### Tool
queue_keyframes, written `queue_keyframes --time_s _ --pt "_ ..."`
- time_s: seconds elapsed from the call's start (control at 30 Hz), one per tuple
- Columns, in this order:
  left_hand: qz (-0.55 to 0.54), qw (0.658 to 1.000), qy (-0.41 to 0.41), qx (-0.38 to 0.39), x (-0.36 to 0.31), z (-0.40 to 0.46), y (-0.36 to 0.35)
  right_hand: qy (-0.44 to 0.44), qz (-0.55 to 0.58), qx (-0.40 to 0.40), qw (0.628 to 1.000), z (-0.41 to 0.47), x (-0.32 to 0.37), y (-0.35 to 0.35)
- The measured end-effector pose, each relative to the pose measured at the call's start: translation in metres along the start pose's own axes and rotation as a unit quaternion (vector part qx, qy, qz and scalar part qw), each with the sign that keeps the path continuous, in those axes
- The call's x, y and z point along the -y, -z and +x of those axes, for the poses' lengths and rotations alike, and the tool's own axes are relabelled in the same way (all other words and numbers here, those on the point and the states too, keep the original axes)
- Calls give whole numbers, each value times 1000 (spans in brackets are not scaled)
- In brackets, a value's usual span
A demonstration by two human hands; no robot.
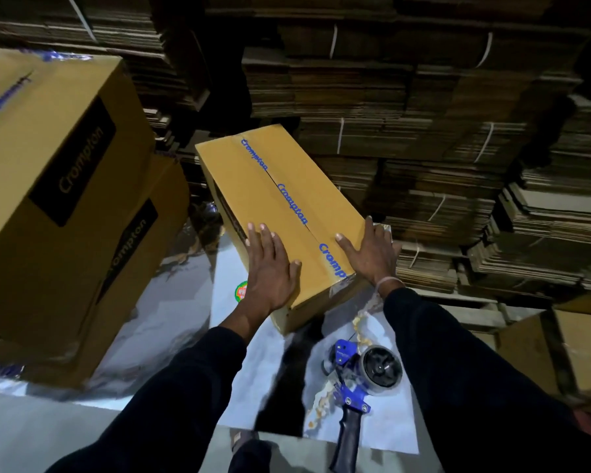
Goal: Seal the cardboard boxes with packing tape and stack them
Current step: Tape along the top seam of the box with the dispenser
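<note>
Pressing flat, fingers spread: left hand (268, 268) and right hand (372, 249) on the taped box (280, 199); tape dispenser (359, 380) lying below the right wrist.

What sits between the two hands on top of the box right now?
In the head view, the printed tape strip along the box's centre seam runs between the left hand and right hand, both flat on the top.

Stacked boxes (48, 186) cut by left edge, tape dispenser (359, 387) handle cut off below
</note>
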State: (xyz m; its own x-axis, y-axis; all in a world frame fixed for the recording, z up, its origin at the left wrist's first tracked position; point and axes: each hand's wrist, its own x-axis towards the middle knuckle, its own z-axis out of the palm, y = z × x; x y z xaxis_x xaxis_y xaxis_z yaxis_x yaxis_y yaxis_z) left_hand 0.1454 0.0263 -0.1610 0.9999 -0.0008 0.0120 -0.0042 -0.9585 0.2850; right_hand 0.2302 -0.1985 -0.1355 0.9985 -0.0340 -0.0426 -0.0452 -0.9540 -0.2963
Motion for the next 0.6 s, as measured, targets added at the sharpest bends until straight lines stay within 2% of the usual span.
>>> queue_keyframes --time_s 0.23,0.43,0.6 --pt "19 990 -137 17 6 37 -2 21 -28 0 999 49 -21 8" --pt "27 987 -155 30 20 70 6 -18 -37 17 999 53 -12 4" --pt "42 984 -176 -5 21 66 0 -17 -9 38 999 52 -17 4"
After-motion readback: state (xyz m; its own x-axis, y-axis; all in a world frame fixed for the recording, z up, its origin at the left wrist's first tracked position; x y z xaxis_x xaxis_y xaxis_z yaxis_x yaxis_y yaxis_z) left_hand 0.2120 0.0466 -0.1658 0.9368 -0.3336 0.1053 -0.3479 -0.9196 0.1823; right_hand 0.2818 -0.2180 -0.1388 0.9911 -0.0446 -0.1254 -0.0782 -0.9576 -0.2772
